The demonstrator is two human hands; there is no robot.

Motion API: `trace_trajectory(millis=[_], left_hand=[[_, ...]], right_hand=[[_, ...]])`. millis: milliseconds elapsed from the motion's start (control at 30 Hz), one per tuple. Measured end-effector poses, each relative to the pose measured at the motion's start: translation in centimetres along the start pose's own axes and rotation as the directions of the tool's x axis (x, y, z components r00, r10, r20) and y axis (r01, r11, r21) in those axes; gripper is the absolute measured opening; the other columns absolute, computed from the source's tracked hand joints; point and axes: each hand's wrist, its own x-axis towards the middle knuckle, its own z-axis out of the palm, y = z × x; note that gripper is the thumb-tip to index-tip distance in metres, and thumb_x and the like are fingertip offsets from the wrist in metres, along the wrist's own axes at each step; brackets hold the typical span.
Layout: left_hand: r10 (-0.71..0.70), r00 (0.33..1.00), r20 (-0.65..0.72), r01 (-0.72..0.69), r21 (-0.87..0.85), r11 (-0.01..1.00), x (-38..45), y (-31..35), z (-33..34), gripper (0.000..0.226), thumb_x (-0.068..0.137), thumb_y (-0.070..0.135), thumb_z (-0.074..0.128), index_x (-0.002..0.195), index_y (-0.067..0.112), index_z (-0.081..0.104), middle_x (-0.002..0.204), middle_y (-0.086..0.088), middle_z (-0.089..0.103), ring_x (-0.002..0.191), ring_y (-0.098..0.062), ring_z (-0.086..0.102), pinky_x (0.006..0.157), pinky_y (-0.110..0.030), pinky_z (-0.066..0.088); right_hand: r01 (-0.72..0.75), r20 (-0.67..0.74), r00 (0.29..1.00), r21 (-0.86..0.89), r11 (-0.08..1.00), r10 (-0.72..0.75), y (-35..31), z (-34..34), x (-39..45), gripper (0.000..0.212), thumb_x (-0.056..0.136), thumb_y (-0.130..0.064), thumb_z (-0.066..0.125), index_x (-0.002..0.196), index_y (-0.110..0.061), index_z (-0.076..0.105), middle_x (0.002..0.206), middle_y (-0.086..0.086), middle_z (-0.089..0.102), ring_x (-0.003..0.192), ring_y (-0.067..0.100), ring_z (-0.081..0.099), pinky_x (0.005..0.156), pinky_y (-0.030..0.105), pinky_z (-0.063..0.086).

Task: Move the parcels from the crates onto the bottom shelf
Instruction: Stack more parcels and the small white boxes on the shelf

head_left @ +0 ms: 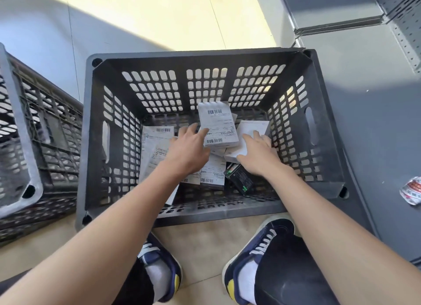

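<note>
Our shoes [159, 270] cut off | left hand [186, 152] fingers spread touching labelled box [217, 127] | right hand [257, 154] flat on white box [249, 131] | slotted plastic crate [319, 122]

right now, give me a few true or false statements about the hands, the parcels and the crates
1. Both hands are inside the dark crate. True.
2. The left hand touches the upright labelled parcel. True; its fingertips reach that parcel's left edge.
3. The right hand holds the black box in the air. False; the black box lies on the crate floor, and the right hand rests on a plain white parcel.
4. The crate holds only one parcel. False; several labelled parcels lie in it.
5. A second crate sits to the person's left. True.
</note>
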Motion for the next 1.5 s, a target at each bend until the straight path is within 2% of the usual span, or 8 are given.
trace_trajectory(millis=[267,500,700,800,933,1133,1300,1500], left_hand=[[0.166,0.983,0.075,-0.176,0.143,0.974,3.1,1.8,2.1,0.066,0.100,0.029,0.047,0.160,0.029,0.020,0.170,-0.005,0.000,0.156,-0.030,-0.004,0.118,-0.061,0.022],[0.158,0.984,0.088,-0.171,0.167,0.971,2.7,-0.5,3.5,0.055,0.096,0.019,0.049,0.148,0.029,0.036,0.163,-0.006,0.016,0.152,-0.028,0.007,0.112,-0.058,0.030],[0.171,0.985,0.006,-0.171,0.114,0.979,2.4,-2.0,3.6,0.029,0.090,0.013,0.053,0.113,0.024,0.067,0.144,-0.002,0.042,0.139,-0.024,0.032,0.099,-0.053,0.045],[0.157,0.986,-0.049,-0.153,0.081,0.985,2.8,-1.9,3.4,0.019,0.090,0.013,0.054,0.105,0.016,0.066,0.131,0.001,0.051,0.125,-0.019,0.044,0.088,-0.046,0.049],[0.078,0.988,-0.136,-0.074,0.034,0.997,3.7,-0.5,3.3,0.026,0.093,0.018,0.054,0.118,0.013,0.061,0.136,-0.005,0.052,0.132,-0.026,0.042,0.101,-0.052,0.043],[-0.042,0.996,-0.083,0.037,-0.053,0.998,5.9,1.6,4.0,0.060,0.096,0.045,0.054,0.149,0.027,0.031,0.166,-0.009,0.008,0.152,-0.039,0.007,0.111,-0.066,0.029],[-0.077,0.997,-0.017,0.076,-0.016,0.997,6.7,1.3,5.1,0.071,0.090,0.067,0.051,0.149,0.033,0.029,0.167,-0.004,0.006,0.149,-0.044,0.013,0.108,-0.070,0.033],[-0.084,0.995,-0.055,0.082,-0.048,0.996,6.8,1.0,5.4,0.072,0.081,0.068,0.062,0.138,0.033,0.035,0.162,-0.003,0.013,0.142,-0.045,0.026,0.102,-0.068,0.040]], right_hand=[[0.021,0.035,0.999,-0.117,0.993,-0.017,0.8,0.9,2.2,0.073,0.093,-0.052,0.060,0.152,-0.022,0.028,0.160,0.010,0.018,0.148,0.033,0.009,0.112,0.053,0.023],[0.072,0.050,0.997,-0.187,0.980,-0.063,1.5,1.1,2.3,0.042,0.098,-0.038,0.056,0.138,-0.025,0.053,0.155,0.010,0.029,0.143,0.034,0.015,0.109,0.051,0.024],[0.071,0.047,0.997,-0.177,0.982,-0.063,2.3,0.1,1.9,0.049,0.097,-0.012,0.054,0.144,-0.024,0.050,0.161,0.007,0.026,0.150,0.030,0.008,0.116,0.050,0.019],[0.066,0.068,0.996,-0.146,0.987,-0.056,2.8,-0.3,1.8,0.059,0.093,-0.002,0.052,0.147,-0.024,0.047,0.164,0.005,0.021,0.151,0.030,0.006,0.119,0.051,0.019],[0.008,0.008,1.000,-0.062,0.998,-0.008,2.2,0.1,2.4,0.043,0.097,-0.026,0.054,0.139,-0.017,0.054,0.163,0.006,0.020,0.150,0.031,0.009,0.115,0.054,0.026],[-0.079,-0.037,0.996,-0.093,0.993,0.076,1.3,2.2,4.4,0.076,0.091,-0.061,0.053,0.152,-0.022,0.028,0.166,0.008,-0.005,0.150,0.035,-0.010,0.114,0.059,0.022],[-0.120,-0.013,0.993,-0.083,0.989,0.119,1.5,2.9,5.0,0.083,0.089,-0.064,0.053,0.154,-0.024,0.022,0.165,0.010,-0.017,0.149,0.042,-0.019,0.118,0.062,0.013],[-0.151,-0.009,0.988,-0.067,0.986,0.151,0.8,3.2,5.6,0.094,0.083,-0.061,0.061,0.154,-0.019,0.016,0.165,0.013,-0.015,0.148,0.046,-0.019,0.116,0.064,0.011]])
